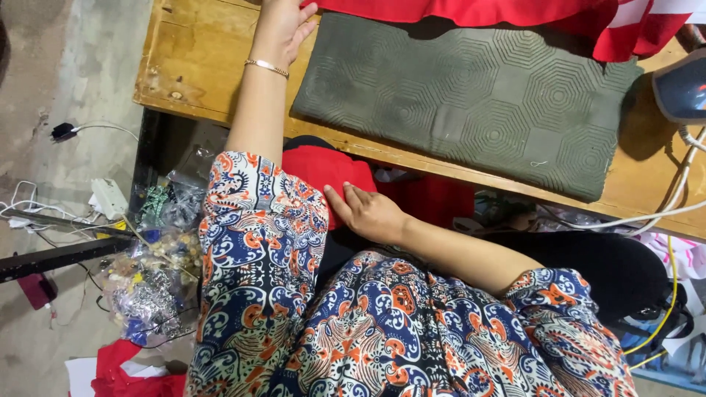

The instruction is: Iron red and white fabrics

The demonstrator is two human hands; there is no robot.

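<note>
My left hand (283, 26), with a thin gold bracelet at the wrist, reaches up onto the wooden table (198, 66). It lies flat by the near-left corner of a grey quilted mat (471, 103), its fingertips at the edge of a red cloth (471, 11) that lies across the far side. My right hand (368, 212) rests low in my lap, fingers stretched out together on another piece of red fabric (323, 170) under the table edge. Neither hand closes around anything. Patterned blue and orange sleeves cover both upper arms.
A dark iron (682, 88) sits at the table's right end with white and yellow cables (673, 198) hanging from it. On the floor at left lie clear bags of beads and trim (151, 279), a white power strip (109, 197), a black metal bar (59, 256) and red scraps (121, 371).
</note>
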